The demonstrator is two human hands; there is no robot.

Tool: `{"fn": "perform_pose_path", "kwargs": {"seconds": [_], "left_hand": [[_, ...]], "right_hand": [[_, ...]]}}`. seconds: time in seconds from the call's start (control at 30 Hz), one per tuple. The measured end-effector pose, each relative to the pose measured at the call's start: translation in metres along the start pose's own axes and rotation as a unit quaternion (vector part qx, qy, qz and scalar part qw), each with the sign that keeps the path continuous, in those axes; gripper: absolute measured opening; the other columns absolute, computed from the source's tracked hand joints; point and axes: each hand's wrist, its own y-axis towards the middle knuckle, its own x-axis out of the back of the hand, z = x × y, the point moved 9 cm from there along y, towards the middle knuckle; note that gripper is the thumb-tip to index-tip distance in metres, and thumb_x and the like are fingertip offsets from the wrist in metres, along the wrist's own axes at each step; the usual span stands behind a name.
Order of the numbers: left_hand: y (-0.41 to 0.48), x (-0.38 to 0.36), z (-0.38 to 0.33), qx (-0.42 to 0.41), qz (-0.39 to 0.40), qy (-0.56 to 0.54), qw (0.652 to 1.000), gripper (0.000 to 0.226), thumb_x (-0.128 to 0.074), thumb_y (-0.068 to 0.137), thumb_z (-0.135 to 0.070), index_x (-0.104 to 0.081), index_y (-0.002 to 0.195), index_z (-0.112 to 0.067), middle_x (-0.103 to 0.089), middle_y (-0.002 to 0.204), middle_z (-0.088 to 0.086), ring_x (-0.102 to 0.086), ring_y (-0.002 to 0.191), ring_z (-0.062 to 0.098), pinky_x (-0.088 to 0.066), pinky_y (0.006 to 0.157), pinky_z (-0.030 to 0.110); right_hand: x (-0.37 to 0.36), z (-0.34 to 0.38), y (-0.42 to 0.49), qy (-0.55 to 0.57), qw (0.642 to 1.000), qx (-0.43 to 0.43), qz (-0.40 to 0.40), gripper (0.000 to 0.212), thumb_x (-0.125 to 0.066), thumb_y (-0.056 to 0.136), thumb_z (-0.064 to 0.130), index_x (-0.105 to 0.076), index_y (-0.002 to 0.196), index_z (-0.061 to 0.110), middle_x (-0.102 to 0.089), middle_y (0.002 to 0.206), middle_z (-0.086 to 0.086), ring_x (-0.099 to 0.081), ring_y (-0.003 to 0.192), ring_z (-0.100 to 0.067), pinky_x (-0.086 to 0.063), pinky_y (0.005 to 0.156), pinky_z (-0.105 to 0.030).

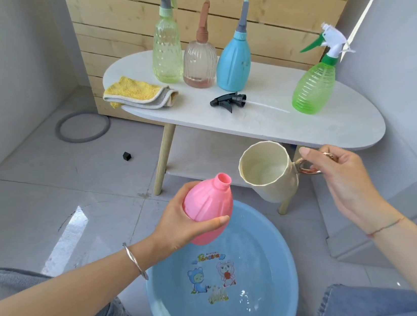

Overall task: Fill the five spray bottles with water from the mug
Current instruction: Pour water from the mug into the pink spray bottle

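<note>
Left hand (176,223) wrapping light, likely slippery pink bottle (209,210) at belly; right hand (342,174) pinching mug (270,173) handle, mug tilting just beside the bottle's open neck.

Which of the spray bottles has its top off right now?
The pink bottle in the left hand; its neck is bare, while the four on the table keep their sprayer heads.

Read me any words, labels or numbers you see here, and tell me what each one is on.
Blue basin: a short line of colourful cartoon lettering above the two printed animal figures, too blurred to read.
Four spray bottles on the table, pink bottle, mug, yellow cloth: no text visible.
Nothing else carries writing.
</note>
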Motion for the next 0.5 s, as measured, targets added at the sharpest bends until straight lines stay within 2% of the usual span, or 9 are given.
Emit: {"fn": "perform_pose_path", "kwargs": {"seconds": [0.07, 0.13, 0.2, 0.33, 0.43, 0.5], "left_hand": [[0.000, -0.002, 0.000, -0.002, 0.008, 0.011, 1.000, 0.084, -0.087, 0.046, -0.052, -0.054, 0.121, -0.037, -0.063, 0.106, -0.025, -0.062, 0.100, -0.001, -0.052, 0.074, 0.013], [0.000, -0.005, 0.002, 0.000, 0.015, 0.010, 1.000, 0.083, -0.087, 0.046, -0.051, -0.054, 0.121, -0.037, -0.063, 0.106, -0.025, -0.063, 0.099, -0.001, -0.053, 0.074, 0.014], [0.000, -0.008, 0.003, 0.001, 0.022, 0.010, 1.000, 0.084, -0.088, 0.045, -0.050, -0.054, 0.121, -0.036, -0.064, 0.107, -0.020, -0.063, 0.099, 0.000, -0.054, 0.074, 0.016], [-0.001, -0.010, 0.006, 0.002, 0.025, 0.015, 1.000, 0.087, -0.088, 0.043, -0.050, -0.055, 0.122, -0.033, -0.066, 0.111, -0.011, -0.065, 0.100, 0.005, -0.054, 0.078, 0.019], [-0.001, -0.011, 0.010, 0.007, 0.028, 0.021, 0.999, 0.086, -0.088, 0.043, -0.051, -0.055, 0.121, -0.034, -0.066, 0.112, -0.010, -0.065, 0.100, 0.007, -0.055, 0.081, 0.022], [-0.001, -0.012, 0.012, 0.011, 0.031, 0.023, 0.999, 0.085, -0.089, 0.043, -0.051, -0.056, 0.120, -0.035, -0.066, 0.111, -0.010, -0.066, 0.100, 0.008, -0.056, 0.082, 0.024]], "right_hand": [[0.000, 0.011, -0.002, 0.011, 1.000, 0.020, -0.004, 0.043, -0.081, 0.062, 0.033, -0.042, 0.046, 0.023, -0.034, 0.052, 0.002, -0.035, 0.064, -0.019, -0.028, 0.069, -0.031], [-0.002, 0.019, -0.006, 0.013, 0.999, 0.040, 0.004, 0.046, -0.082, 0.065, 0.026, -0.041, 0.045, 0.023, -0.031, 0.049, 0.008, -0.035, 0.062, -0.017, -0.028, 0.066, -0.028], [-0.002, 0.024, -0.008, -0.002, 0.998, 0.056, 0.002, 0.047, -0.075, 0.075, 0.017, -0.042, 0.043, 0.023, -0.033, 0.044, 0.014, -0.040, 0.056, -0.012, -0.031, 0.064, -0.023], [-0.003, 0.033, -0.012, -0.031, 0.996, 0.080, 0.001, 0.047, -0.066, 0.083, 0.002, -0.040, 0.047, 0.019, -0.036, 0.037, 0.015, -0.054, 0.051, -0.001, -0.039, 0.058, -0.009], [-0.006, 0.038, -0.012, -0.035, 0.994, 0.099, 0.012, 0.050, -0.074, 0.079, 0.011, -0.040, 0.046, 0.023, -0.026, 0.043, 0.010, -0.054, 0.062, -0.018, -0.040, 0.057, -0.009], [-0.011, 0.042, -0.014, -0.039, 0.994, 0.103, 0.026, 0.049, -0.081, 0.071, 0.033, -0.040, 0.048, 0.019, -0.029, 0.049, -0.011, -0.050, 0.070, -0.026, -0.042, 0.060, -0.013]]}}
